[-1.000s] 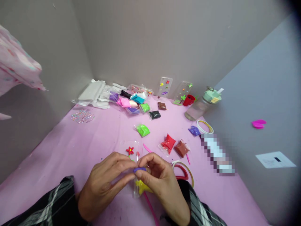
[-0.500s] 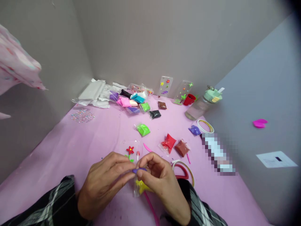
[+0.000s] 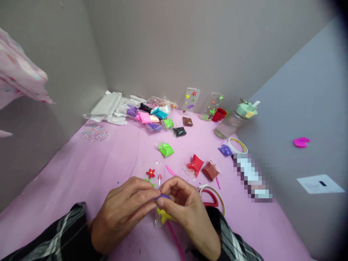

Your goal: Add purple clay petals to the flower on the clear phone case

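A pink-covered table (image 3: 67, 203) fills a corner between grey walls (image 3: 190, 47). Along its far side stand a water bottle (image 3: 228, 125), a red cup (image 3: 219, 115) and two clear phone cases (image 3: 191, 99) decorated with flowers, with packets of coloured clay (image 3: 145, 117) spread nearby. Plaid sleeves (image 3: 67, 232) reach in from the near edge. The left hand (image 3: 122, 214) and right hand (image 3: 187, 214) meet at the middle, both closed in a pinch on a strip of purple clay (image 3: 163, 197), partly hidden by the fingers. Just below it lies a bag of yellow clay (image 3: 163, 216). Just beyond the hands lies another clear phone case (image 3: 152, 174), bearing a red clay flower (image 3: 150, 173).
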Demonstrator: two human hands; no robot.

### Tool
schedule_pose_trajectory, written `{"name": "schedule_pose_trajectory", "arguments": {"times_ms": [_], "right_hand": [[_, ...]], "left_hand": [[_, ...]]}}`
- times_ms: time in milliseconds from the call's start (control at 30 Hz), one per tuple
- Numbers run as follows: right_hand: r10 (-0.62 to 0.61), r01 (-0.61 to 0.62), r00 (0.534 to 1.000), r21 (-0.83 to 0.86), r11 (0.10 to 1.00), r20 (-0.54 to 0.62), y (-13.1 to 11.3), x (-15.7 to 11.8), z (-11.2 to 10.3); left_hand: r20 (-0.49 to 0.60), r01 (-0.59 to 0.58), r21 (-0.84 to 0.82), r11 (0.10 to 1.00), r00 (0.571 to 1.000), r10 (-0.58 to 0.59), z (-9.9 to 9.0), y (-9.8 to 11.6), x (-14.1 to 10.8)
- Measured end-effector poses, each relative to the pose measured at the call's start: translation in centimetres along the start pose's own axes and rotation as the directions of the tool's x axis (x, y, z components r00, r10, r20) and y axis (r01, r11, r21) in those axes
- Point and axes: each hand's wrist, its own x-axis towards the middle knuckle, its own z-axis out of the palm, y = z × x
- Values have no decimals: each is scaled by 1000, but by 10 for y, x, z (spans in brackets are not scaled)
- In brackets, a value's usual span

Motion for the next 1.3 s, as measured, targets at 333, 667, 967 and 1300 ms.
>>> {"name": "schedule_pose_trajectory", "arguments": {"times_ms": [333,667,967,1300], "right_hand": [[10,-10,999,3,1000,42,-3,-2,4],[-30,32,999,46,998,-30,0,0,2],[31,-34,999,105,994,29,0,2,-2],[-184,168,982,-224,960,-50,-3,-7,3]], "left_hand": [[-4,25,-7,1000,1000,-25,1,1,-3],[-4,17,30,999,1000,-17,1,1,0],[11,63,-4,998,998,-63,0,0,-3],[-8,149,-20,989,989,-150,0,6,5]]}}
